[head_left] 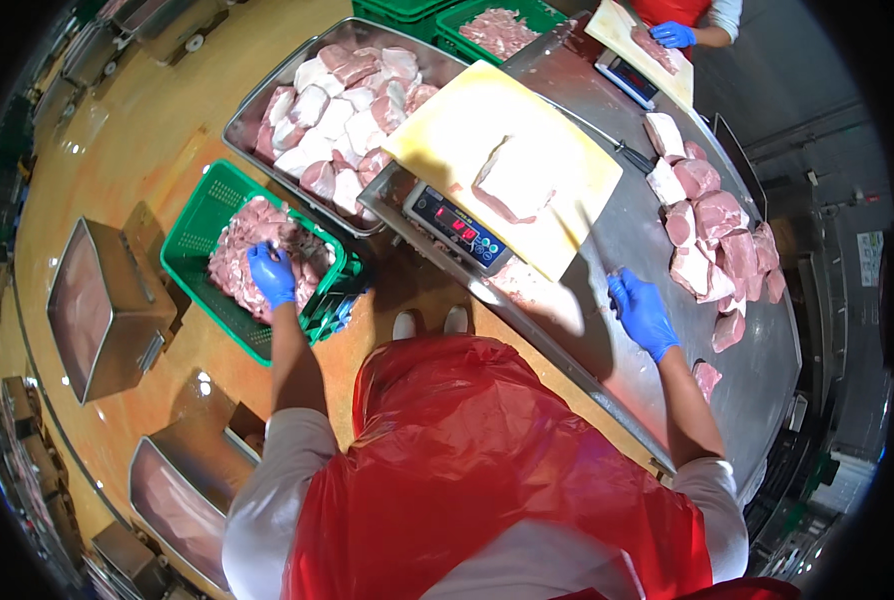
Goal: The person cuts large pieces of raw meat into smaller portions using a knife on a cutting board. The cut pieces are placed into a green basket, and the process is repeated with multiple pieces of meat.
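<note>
My left hand, in a blue glove, is over a green crate of pink meat trimmings. Its fingers are curled; what they hold, if anything, is hard to make out. Above the metal table, right of the yellow cutting board, my gloved right hand is closed. Whatever it grips is too unclear to name. A pale, fat-covered slab of meat lies on the board, apart from both hands. A scale display with red digits sits at the board's near-left edge.
Meat chunks lie on the table's right side. A metal tub of cut meat blocks stands beyond the crate. A dark-handled rod rests past the board. Across the table, a person's gloved hand touches meat. Metal bins stand at left.
</note>
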